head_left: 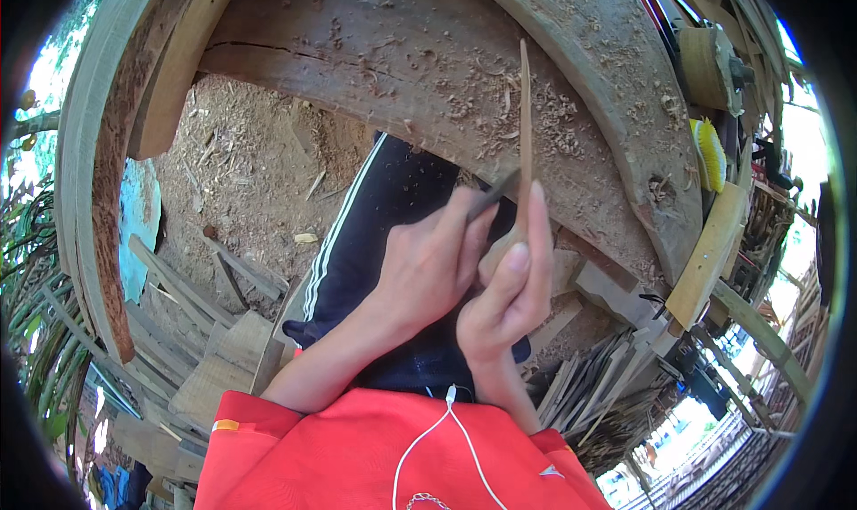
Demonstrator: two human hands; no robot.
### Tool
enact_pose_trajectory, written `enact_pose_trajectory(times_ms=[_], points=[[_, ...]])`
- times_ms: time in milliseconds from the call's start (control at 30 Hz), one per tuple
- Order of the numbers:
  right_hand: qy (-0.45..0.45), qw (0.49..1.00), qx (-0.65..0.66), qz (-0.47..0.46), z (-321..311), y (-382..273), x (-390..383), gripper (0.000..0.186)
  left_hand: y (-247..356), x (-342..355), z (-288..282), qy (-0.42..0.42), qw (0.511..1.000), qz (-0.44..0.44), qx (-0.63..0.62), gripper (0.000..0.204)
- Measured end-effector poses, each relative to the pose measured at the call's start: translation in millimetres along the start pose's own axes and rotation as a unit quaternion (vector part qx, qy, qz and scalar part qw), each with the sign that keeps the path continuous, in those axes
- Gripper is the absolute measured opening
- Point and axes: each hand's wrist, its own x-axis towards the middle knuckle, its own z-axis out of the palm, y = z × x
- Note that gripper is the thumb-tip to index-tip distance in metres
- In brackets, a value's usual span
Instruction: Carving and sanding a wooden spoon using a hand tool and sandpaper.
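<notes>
My left hand (430, 258) is closed around a tool whose dark, narrow blade (494, 196) sticks out past the fingers; its handle is hidden. The blade's tip meets the side of a slim wooden stick (525, 108), which tapers toward its upper end. My right hand (511, 300) grips the lower part of that stick, thumb bent and one finger stretched along it. The stick points away from me, over a thick wooden bench plank (393, 90) strewn with curled shavings (553, 112).
A curved timber (616, 126) runs along the bench's right side. Beyond it sit a yellow brush (708, 155) and a pale board (710, 255). Curved timbers (94, 153) stand at left. Offcuts (228, 367) lie at lower left, thin strips (594, 380) at lower right.
</notes>
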Motion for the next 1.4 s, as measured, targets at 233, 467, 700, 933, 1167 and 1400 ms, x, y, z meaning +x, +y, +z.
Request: enact_pose_trajectory(times_ms=[233, 467, 700, 933, 1167, 1400], points=[[0.011, 0.897, 0.389, 0.211, -15, -5, -10, 0.055, 4, 5, -5, -0.011, 0.999, -0.024, -0.035, 0.011], [-0.065, 0.78, 0.557, 0.278, -49, -13, 24, 0.063, 20, 8, -27, 0.017, 0.996, -0.07, -0.059, 0.017], [-0.127, 0.685, 0.671, 0.256, -77, -9, 19, 0.057, 50, 5, -49, 0.021, 0.932, -0.138, -0.334, 0.028], [-0.2, 0.719, 0.6, 0.287, -106, -12, 3, 0.066, 76, -7, -42, 0.047, 0.926, -0.062, -0.368, 0.029], [-0.092, 0.823, 0.529, 0.185, -126, -8, -11, 0.044, 91, -13, -31, 0.062, 0.937, -0.053, -0.341, 0.03], [-0.068, 0.878, 0.443, 0.166, -138, 1, -23, 0.027, 90, -15, -20, 0.082, 0.958, -0.015, -0.276, 0.03]])
